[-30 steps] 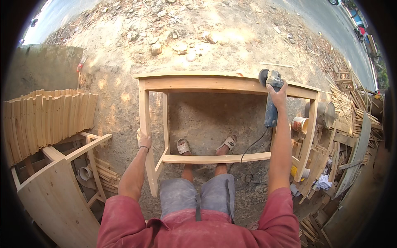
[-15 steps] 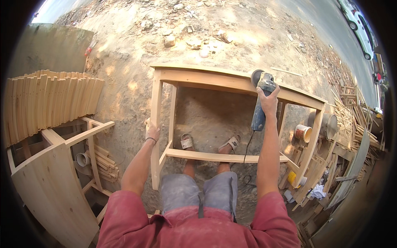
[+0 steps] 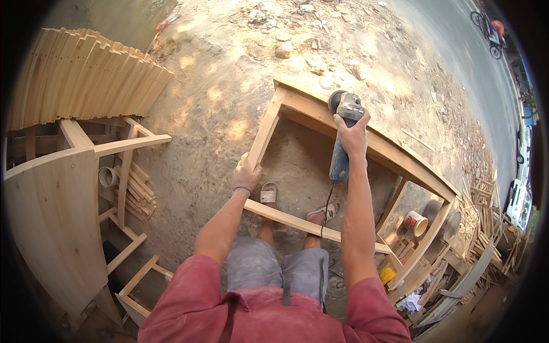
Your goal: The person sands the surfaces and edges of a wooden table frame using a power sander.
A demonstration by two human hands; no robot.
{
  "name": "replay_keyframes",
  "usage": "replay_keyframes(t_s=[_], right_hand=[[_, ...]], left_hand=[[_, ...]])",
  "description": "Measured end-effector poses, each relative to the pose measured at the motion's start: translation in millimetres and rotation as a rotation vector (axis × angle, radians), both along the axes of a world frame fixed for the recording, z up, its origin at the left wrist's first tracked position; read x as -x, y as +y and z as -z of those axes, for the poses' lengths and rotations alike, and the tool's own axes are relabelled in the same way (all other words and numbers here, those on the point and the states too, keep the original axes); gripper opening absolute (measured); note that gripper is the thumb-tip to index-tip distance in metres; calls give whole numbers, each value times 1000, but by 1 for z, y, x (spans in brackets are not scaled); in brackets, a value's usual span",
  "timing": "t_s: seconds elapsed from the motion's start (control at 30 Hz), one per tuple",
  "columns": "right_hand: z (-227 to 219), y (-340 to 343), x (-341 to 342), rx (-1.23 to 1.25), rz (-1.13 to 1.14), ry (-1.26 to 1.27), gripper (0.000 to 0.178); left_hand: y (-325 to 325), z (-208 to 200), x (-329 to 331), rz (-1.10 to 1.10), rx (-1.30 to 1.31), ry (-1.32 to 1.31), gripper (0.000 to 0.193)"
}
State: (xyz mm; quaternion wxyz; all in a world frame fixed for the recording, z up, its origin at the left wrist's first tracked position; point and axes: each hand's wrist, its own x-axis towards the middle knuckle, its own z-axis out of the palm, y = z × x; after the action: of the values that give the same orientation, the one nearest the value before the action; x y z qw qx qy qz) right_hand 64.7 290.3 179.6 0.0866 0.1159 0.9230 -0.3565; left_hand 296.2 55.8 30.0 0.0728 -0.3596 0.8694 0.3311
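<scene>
A bare wooden table frame (image 3: pixel 311 108) stands slanted before me, its left end farther away than its right. My left hand (image 3: pixel 247 171) is closed round its left leg. In my right hand (image 3: pixel 351 134) is an angle grinder (image 3: pixel 339 163) with a blue body and a dark round disc (image 3: pixel 335 102). The disc is at the frame's long top rail, left of the rail's middle; whether it touches the wood I cannot tell. A dark cord hangs from the tool's lower end, past the near rail (image 3: pixel 286 218).
At left, upright wooden slats (image 3: pixel 86 80) line up behind another wooden piece with a broad panel (image 3: pixel 54 223). A paint bucket (image 3: pixel 416 223) and scrap wood (image 3: pixel 483 211) lie at right. Stony ground (image 3: pixel 309 48) stretches ahead, with a road (image 3: pixel 452 34) beyond.
The table frame now slants, its left end farther off. My right hand and the grinder have moved along the rail toward its left end. My left hand still grips the leg.
</scene>
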Motion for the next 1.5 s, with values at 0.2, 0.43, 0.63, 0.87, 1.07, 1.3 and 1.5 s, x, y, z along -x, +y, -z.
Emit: replay_keyframes(t_s=[0.2, 0.43, 0.63, 0.87, 1.07, 1.3, 1.5], right_hand=[[5, -50, 2, -17, -68, -10, 91], [-5, -131, 5, -55, -197, -77, 91], [1, -164, 14, -89, -275, -75, 94], [2, -165, 14, -68, -271, -115, 94], [4, -103, -1, -83, -125, -63, 95], [15, 62, -25, -98, 150, 110, 93], [32, 220, -17, -111, 309, 173, 98]], left_hand=[[-7, -4, -1, -13, -71, 10, 60], [-7, -8, -1, -13, -55, -57, 60], [-8, -9, 2, -18, -121, -33, 58], [-6, -6, 0, -11, -104, 51, 56], [-7, -2, -4, 5, -20, 80, 56], [-6, 6, -5, 18, 4, 107, 57], [-11, 8, -6, 15, -44, 50, 58]])
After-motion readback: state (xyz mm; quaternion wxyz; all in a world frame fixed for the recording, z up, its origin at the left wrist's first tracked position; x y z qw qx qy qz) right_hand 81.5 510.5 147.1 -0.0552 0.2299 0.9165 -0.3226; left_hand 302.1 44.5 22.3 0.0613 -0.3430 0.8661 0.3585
